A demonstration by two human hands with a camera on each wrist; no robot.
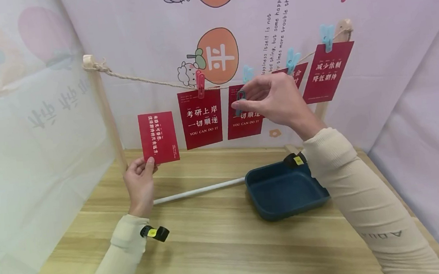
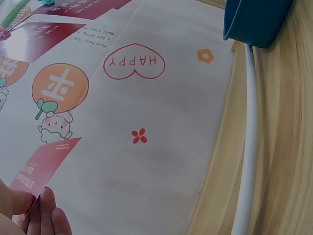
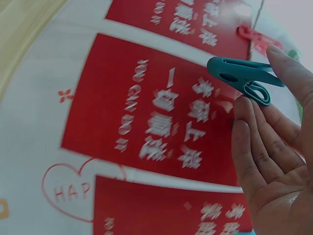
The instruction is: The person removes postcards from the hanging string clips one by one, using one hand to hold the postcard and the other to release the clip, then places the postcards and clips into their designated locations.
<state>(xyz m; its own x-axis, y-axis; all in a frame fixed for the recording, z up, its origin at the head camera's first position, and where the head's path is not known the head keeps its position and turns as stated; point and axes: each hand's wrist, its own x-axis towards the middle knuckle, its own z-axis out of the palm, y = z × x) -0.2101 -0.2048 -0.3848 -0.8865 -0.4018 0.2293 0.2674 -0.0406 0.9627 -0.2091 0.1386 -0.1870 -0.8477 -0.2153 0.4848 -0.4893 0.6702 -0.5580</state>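
Note:
My left hand (image 1: pixel 140 183) pinches a red card (image 1: pixel 158 136) by its lower edge, thumb in front; the card stands upright left of the hanging ones. In the left wrist view, its fingers (image 2: pixel 46 210) hold the same card at the bottom left. A teal clothespin (image 3: pixel 244 76) is pinched between thumb and fingertips of my right hand (image 1: pixel 276 100), which is raised in front of a hanging red card (image 1: pixel 244 127) and covers part of it. Beside that, another red card (image 1: pixel 203 132) hangs from the rope under a red clothespin (image 1: pixel 200 84).
A twine rope (image 1: pixel 145 78) runs between two wooden posts (image 1: pixel 105 109). Light blue clothespins (image 1: pixel 327 36) hold cards at the right, including the rightmost red card (image 1: pixel 327 74). On the wooden table (image 1: pixel 215 253) lie a dark blue dustpan (image 1: pixel 285 192) and a white stick (image 1: pixel 199 190).

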